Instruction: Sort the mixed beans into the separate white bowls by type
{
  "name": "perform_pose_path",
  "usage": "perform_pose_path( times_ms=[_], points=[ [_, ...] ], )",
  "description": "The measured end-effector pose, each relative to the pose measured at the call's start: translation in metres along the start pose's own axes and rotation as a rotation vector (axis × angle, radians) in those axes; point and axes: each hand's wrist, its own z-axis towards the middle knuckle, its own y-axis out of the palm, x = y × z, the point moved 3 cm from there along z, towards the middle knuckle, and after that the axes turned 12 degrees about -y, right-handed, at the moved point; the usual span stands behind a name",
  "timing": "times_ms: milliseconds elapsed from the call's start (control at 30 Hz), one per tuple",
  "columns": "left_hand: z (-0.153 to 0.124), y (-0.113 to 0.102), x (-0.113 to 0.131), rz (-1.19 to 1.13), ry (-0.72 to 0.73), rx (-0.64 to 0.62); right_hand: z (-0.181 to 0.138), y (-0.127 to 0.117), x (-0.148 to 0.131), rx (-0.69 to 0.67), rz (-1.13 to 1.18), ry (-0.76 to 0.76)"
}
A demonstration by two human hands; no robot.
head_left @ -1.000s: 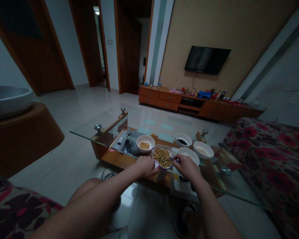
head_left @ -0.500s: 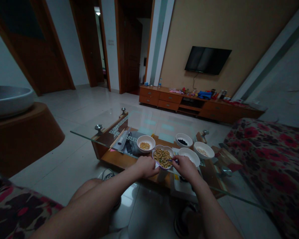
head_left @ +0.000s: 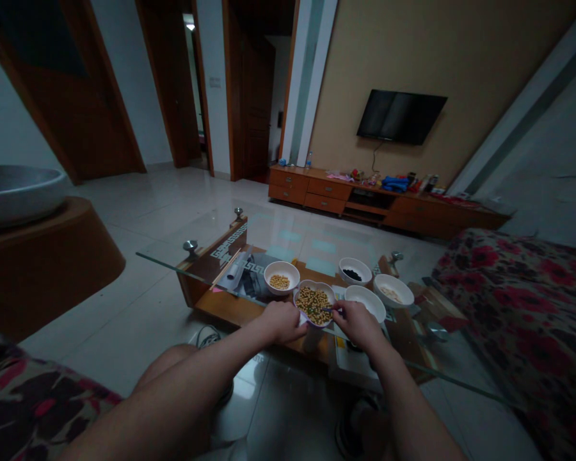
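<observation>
A heart-shaped purple-rimmed bowl [head_left: 303, 292] full of mixed yellow and dark beans stands on the glass coffee table [head_left: 168, 261]. My left hand [head_left: 281, 320] is curled against the bowl's near left rim and grips it. My right hand [head_left: 358, 323] is closed in a pinch at the bowl's right edge, with a thin tool whose tip reaches into the beans; I cannot make out what it is. Round the bowl stand white bowls: one with yellow beans [head_left: 281, 276], one with black beans [head_left: 354, 269], one with pale bits [head_left: 392, 290], and one [head_left: 366, 298] just behind my right hand.
A flowered sofa [head_left: 518, 301] lies to the right, and flowered fabric [head_left: 33, 403] shows at lower left. A wooden stand with a metal basin [head_left: 19, 192] is at the left. A low wooden TV cabinet [head_left: 379, 202] and wall TV [head_left: 400, 116] stand across the tiled floor. Shoes lie under the table.
Both hands stay at the heart-shaped bowl; my right hand has edged slightly left toward the beans. The view has barely shifted.
</observation>
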Motion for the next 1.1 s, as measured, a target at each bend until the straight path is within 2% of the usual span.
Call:
perform_pose_path(
  times_ms=[1100],
  points=[
    [-0.0003, 0.0008, -0.0007, 0.013, 0.003, 0.007, 0.0005, -0.0001, -0.0031, -0.019, 0.033, -0.031]
  ],
)
